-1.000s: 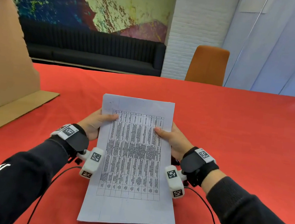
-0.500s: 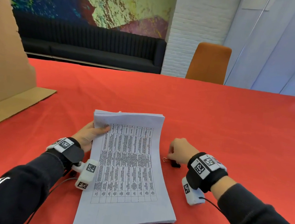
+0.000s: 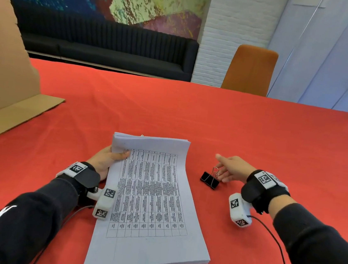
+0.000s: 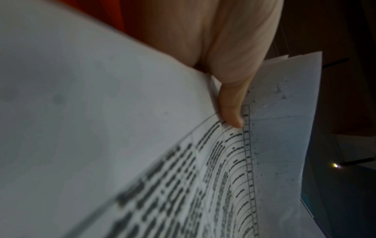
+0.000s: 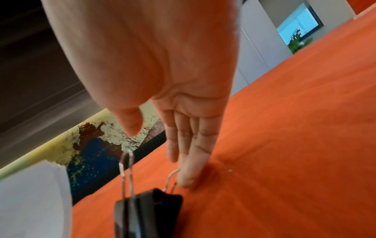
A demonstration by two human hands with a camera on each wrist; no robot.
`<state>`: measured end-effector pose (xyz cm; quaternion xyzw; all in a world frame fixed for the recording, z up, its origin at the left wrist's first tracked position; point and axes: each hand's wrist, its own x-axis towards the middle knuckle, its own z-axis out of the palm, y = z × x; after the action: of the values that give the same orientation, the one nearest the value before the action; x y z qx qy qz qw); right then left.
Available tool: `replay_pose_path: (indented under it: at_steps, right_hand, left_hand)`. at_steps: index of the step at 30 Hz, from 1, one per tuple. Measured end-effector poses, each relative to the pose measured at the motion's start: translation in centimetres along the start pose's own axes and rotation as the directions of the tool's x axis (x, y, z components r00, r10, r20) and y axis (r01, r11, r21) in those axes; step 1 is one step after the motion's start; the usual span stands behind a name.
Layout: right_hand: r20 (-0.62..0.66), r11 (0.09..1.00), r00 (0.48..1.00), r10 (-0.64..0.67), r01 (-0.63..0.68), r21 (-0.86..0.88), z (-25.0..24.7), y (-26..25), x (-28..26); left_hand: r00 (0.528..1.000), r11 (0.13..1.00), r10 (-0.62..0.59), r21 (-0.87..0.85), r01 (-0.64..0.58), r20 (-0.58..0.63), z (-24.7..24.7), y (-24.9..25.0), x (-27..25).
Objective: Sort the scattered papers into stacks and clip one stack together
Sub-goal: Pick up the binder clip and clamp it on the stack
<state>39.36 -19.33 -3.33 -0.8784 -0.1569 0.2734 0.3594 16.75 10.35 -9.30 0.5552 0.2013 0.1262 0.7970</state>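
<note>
The red cloth-covered table (image 3: 256, 128) fills the lower two thirds of the head view. At lower centre of that frame lies the thick stack of white printed papers (image 3: 151, 205), its long axis running from the bottom edge up toward mid-frame, tilted slightly leftward at the top. Its far end is lifted and bowed. The left hand (image 3: 104, 161) grasps the stack's upper left edge, thumb curled over the top sheet, fingers hidden beneath.

Right of the stack, well apart from its right edge, sits the small black binder clip with silver wire handles (image 3: 210, 179), one handle upright, one lying on the cloth. The right hand (image 3: 233, 168) is just beyond it at centre right, released, fingers straight; in the right wrist view a fingertip touches the lower handle.

So the clip lies nearest the right hand, which judging by this is best placed to pick it up and carry it leftward to the stack's raised far edge.
</note>
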Motion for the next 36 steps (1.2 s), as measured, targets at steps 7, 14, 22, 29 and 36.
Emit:
replay_pose_path:
  at_steps: [7, 14, 22, 29, 36]
  right_hand:
    - [0.166, 0.947, 0.986, -0.010, 0.063, -0.314, -1.1, 0.0, 0.5]
    - [0.187, 0.867, 0.959, -0.215, 0.275, -0.415, -2.7, -1.0, -1.0]
    - [-0.091, 0.511, 0.554, -0.827, 0.675, -0.532, -1.8, -7.0, -7.8]
    - [-0.043, 0.297, 0.369, -0.928, 0.667, -0.683, 1.5, -9.0, -12.1]
    - [-0.025, 0.231, 0.349, -0.937, 0.565, -0.792, 2.0, -9.8, -14.0]
  left_hand:
    - [1.000, 1.000, 0.000, 0.028, 0.000, 0.008, 0.2, 0.1, -0.3]
    - [1.000, 1.000, 0.005, 0.029, -0.005, 0.007, 0.5, 0.5, -0.8]
    - [0.974, 0.972, 0.211, 0.088, -0.218, 0.077, 3.3, 3.4, -3.4]
    - [0.938, 0.931, 0.344, 0.112, -0.346, 0.035, 5.5, 4.6, -5.9]
    - [0.868, 0.826, 0.485, 0.272, -0.493, 0.103, 7.1, 5.4, -7.5]
